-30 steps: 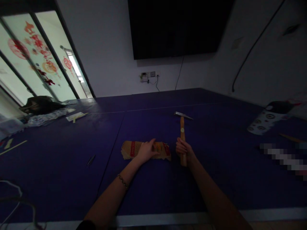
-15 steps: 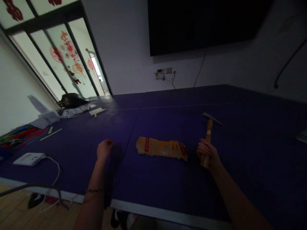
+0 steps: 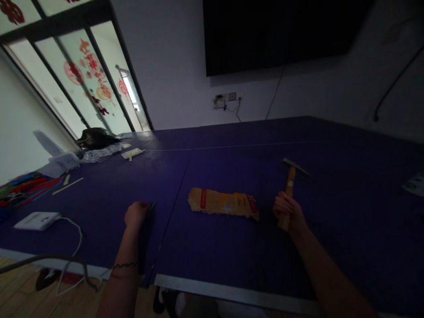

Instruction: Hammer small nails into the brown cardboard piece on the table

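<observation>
My right hand [image 3: 289, 211] is wrapped round the wooden handle of a hammer [image 3: 290, 180], whose metal head points away from me over the purple table. To its left lies a torn strip of brown cardboard [image 3: 223, 203] with red and orange print, flat on the tabletop. Farther left, my left hand [image 3: 136, 214] is closed close to the table, with a bracelet at the wrist. A small thin dark piece [image 3: 151, 207] shows at its fingertips; its kind is too dim to make out.
A white power bank [image 3: 37, 221] with a cable lies on the left of the purple table [image 3: 212, 256]. Behind it are coloured tools [image 3: 29, 187], yellow strips [image 3: 68, 186] and a dark bag [image 3: 96, 138]. A television [image 3: 285, 35] hangs on the wall.
My left hand has moved slightly left and nearer me, and a thin dark piece now shows at its fingertips. The right hand keeps the hammer almost where it was. The cardboard lies still.
</observation>
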